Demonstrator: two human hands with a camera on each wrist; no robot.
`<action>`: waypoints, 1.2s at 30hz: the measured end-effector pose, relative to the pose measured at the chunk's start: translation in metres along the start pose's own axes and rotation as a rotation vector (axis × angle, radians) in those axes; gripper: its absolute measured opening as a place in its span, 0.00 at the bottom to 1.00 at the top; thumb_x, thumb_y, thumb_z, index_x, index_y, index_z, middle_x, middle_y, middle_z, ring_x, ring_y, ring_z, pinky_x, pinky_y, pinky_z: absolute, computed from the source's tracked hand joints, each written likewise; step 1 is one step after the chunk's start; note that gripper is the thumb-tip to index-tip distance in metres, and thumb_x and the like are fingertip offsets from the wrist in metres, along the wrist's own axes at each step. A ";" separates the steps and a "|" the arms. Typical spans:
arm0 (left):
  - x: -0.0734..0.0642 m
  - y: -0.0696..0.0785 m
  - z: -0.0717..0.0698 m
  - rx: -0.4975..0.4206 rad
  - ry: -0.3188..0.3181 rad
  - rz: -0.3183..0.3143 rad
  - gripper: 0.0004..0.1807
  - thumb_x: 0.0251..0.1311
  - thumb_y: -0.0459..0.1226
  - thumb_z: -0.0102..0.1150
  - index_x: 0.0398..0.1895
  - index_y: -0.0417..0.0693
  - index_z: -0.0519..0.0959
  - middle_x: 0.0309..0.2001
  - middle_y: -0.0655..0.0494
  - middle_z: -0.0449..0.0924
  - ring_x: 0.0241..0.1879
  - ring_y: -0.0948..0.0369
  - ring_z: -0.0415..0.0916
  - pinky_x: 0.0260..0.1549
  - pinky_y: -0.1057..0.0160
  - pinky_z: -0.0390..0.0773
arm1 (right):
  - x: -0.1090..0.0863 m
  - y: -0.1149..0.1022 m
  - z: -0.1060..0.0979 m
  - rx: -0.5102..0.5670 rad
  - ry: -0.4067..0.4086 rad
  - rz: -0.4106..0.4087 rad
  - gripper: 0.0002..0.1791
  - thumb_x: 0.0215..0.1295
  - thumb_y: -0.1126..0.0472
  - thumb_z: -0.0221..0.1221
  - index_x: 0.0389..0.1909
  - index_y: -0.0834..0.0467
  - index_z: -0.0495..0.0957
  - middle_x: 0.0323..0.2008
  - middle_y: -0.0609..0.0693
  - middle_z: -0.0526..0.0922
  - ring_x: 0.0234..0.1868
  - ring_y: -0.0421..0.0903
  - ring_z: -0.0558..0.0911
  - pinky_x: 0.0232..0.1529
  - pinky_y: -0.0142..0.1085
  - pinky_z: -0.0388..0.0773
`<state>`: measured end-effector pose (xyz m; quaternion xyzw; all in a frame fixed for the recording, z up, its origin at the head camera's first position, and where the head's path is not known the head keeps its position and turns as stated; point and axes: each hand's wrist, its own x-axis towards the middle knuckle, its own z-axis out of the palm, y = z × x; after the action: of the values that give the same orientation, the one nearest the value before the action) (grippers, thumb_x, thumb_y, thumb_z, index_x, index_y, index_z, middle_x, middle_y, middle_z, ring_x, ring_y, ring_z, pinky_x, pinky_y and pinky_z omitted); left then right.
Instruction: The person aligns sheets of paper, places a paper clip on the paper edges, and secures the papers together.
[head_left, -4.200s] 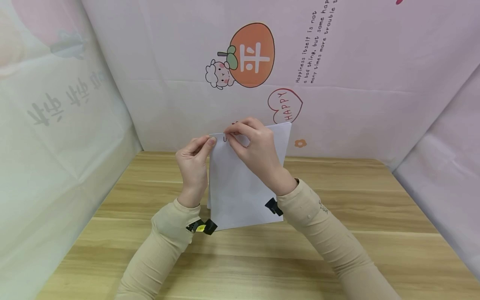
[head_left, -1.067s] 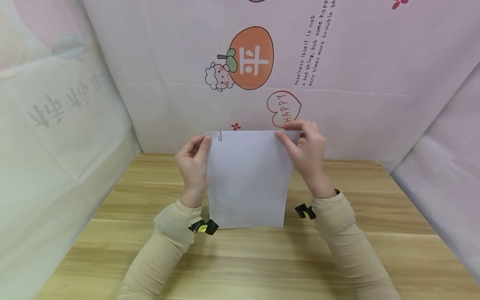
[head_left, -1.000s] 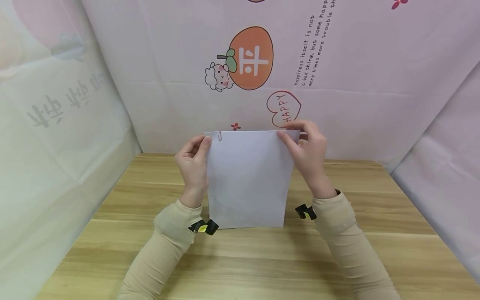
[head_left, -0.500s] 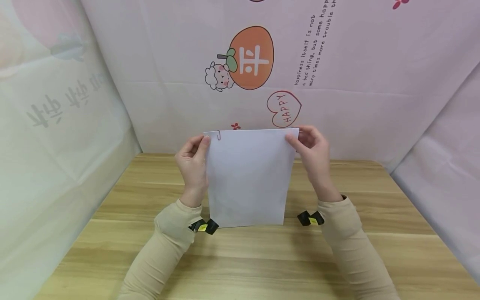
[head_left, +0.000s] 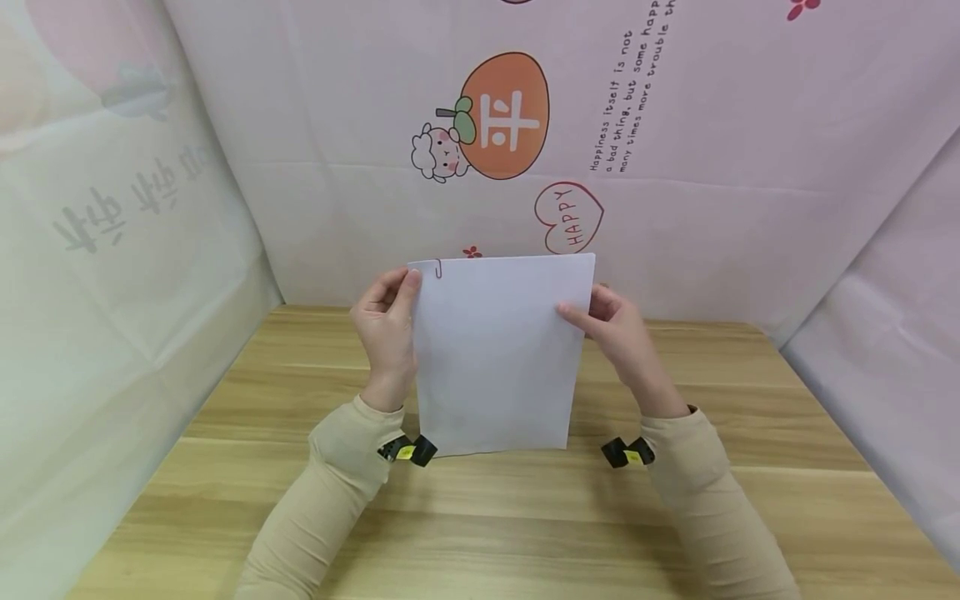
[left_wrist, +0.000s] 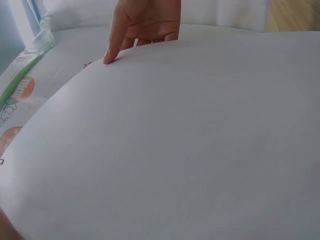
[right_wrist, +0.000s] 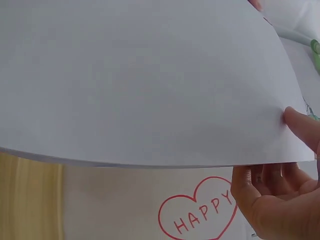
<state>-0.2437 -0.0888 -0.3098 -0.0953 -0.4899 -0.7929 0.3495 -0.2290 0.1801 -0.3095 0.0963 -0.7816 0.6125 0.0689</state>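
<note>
White sheets of paper (head_left: 495,358) stand upright between both hands, the lower edge close over the table. A paper clip (head_left: 438,268) sits on their top edge near the left corner. My left hand (head_left: 388,321) pinches that upper left corner, thumb in front and fingers behind. On the right side edge, below the top corner, my right hand (head_left: 618,333) grips the paper with its thumb on the front face. The right wrist view shows this right hand (right_wrist: 280,200) with curled fingers behind the sheets. In the left wrist view the paper (left_wrist: 175,140) fills most of the picture.
A wood-grain table (head_left: 480,533) lies beneath the hands. Printed fabric (head_left: 712,242) hangs behind it, with more cloth (head_left: 112,292) along the left side. Each wrist carries a small black camera, the left camera (head_left: 423,451) close to the paper's bottom corner.
Earlier my right hand was at the paper clip; it moved to the upper right corner, then slid down the right edge. My left hand keeps its pinch on the left corner.
</note>
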 end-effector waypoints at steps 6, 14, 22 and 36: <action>0.002 -0.001 0.002 -0.014 0.004 -0.003 0.05 0.51 0.34 0.69 0.30 0.41 0.85 0.25 0.60 0.82 0.25 0.65 0.74 0.25 0.72 0.73 | -0.003 0.010 -0.002 -0.033 -0.072 0.013 0.28 0.60 0.50 0.63 0.58 0.60 0.73 0.45 0.50 0.82 0.44 0.42 0.81 0.43 0.31 0.79; 0.003 -0.002 0.004 -0.008 0.011 -0.010 0.09 0.52 0.33 0.69 0.32 0.35 0.84 0.25 0.61 0.82 0.24 0.65 0.73 0.23 0.72 0.71 | -0.006 0.020 -0.004 -0.085 -0.137 0.082 0.28 0.58 0.50 0.65 0.57 0.59 0.74 0.49 0.56 0.82 0.46 0.41 0.81 0.45 0.33 0.79; 0.004 -0.004 0.003 0.015 0.015 -0.007 0.09 0.52 0.34 0.69 0.33 0.35 0.84 0.25 0.61 0.82 0.23 0.65 0.73 0.23 0.72 0.72 | -0.007 0.025 -0.004 -0.012 -0.175 0.118 0.27 0.59 0.55 0.65 0.57 0.61 0.74 0.46 0.51 0.84 0.46 0.41 0.81 0.47 0.32 0.79; 0.002 -0.011 0.002 0.065 -0.032 -0.041 0.14 0.52 0.37 0.69 0.37 0.34 0.83 0.27 0.62 0.83 0.25 0.65 0.73 0.23 0.72 0.74 | -0.007 0.031 -0.003 0.077 -0.142 0.169 0.28 0.61 0.58 0.63 0.60 0.65 0.70 0.50 0.55 0.81 0.46 0.40 0.82 0.48 0.36 0.79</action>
<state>-0.2520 -0.0851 -0.3156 -0.0864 -0.5227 -0.7821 0.3281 -0.2294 0.1901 -0.3394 0.0756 -0.7659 0.6371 -0.0425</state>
